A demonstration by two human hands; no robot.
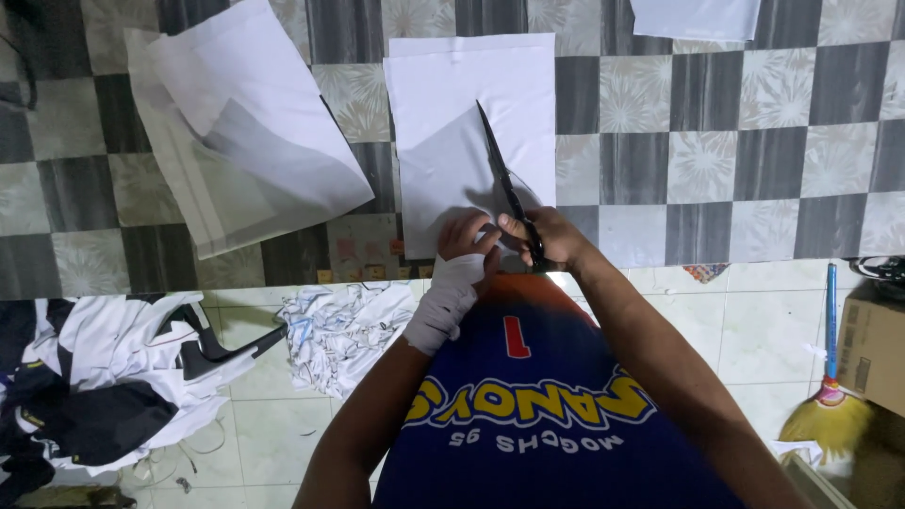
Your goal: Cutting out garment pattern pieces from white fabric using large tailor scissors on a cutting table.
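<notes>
A stack of white fabric sheets [471, 104] lies on the checkered table [716, 170], reaching to its near edge. My right hand [551, 238] grips a pair of long black scissors [504, 179], whose blades point away from me across the fabric. My left hand [467, 240], with a white cloth wrapped around its wrist, pinches the near edge of the fabric right beside the scissors. Both hands touch at the table edge.
Another pile of white fabric [240, 123] lies askew at the left of the table, and a white piece [698, 17] at the far top. On the tiled floor lie fabric scraps [339, 330], a heap of black-and-white garments [104, 386], a broom [830, 396] and a cardboard box [872, 349].
</notes>
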